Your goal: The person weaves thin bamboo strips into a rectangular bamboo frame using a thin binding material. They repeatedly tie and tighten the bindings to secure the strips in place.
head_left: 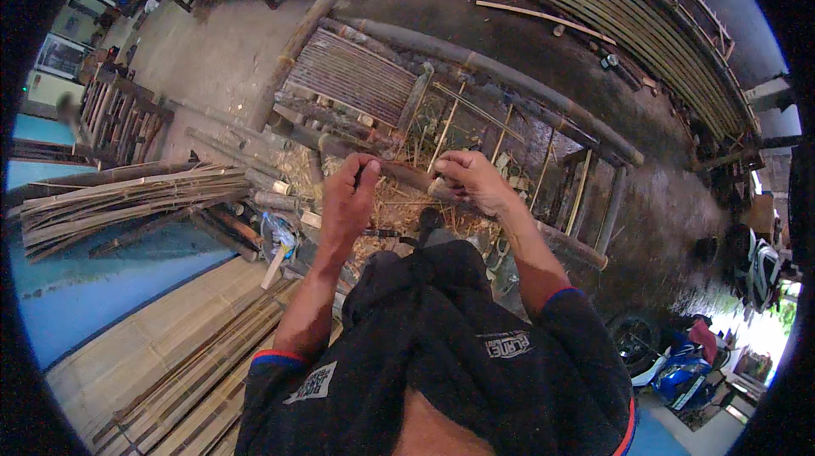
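My left hand (346, 199) is raised in front of my body with thumb and fingers pinched together. Level with it, a short gap to the right, my right hand (480, 184) is also closed in a pinch. Whatever either pinch holds is too small or thin to make out. Below and just beyond both hands lies a bamboo frame, its long far pole (501, 72) running across the view. A brown slatted bamboo panel (356, 74) fills its left part. Thin pale bamboo strips (447, 125) cross its open right part.
Shavings (297, 169) litter the floor around the frame. A bundle of split bamboo (136, 201) lies left, above flat bamboo sheets (161, 337). A blue plastic bag (278, 235) sits near my left forearm. A slatted bamboo bench (637, 31) stands far right; a blue motorcycle (683, 380) is lower right.
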Available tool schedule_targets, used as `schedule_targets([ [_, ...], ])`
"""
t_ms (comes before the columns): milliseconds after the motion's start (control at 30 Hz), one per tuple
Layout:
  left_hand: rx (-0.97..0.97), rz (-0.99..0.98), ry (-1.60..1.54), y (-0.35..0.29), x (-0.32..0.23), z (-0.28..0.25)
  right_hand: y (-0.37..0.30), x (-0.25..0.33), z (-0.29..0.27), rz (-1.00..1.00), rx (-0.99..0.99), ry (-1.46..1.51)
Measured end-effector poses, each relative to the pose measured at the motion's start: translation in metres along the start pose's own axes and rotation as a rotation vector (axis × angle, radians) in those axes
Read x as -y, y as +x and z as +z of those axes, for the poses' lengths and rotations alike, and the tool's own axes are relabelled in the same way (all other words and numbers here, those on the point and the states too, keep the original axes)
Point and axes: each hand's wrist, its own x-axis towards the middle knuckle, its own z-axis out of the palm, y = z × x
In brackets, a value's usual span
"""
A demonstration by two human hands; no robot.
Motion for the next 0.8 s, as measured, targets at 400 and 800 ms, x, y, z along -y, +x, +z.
schedule_targets([
  [400,0.081,-0.1,0.076,0.021,0.013,0.033,-0.005,0.009,-0.043,-0.214,-0.247,-0.487],
  [800,0.294,-0.175,-0.214,0.002,0.022,0.079,0.016,-0.003,-0.019,-0.222,-0.01,-0.707],
])
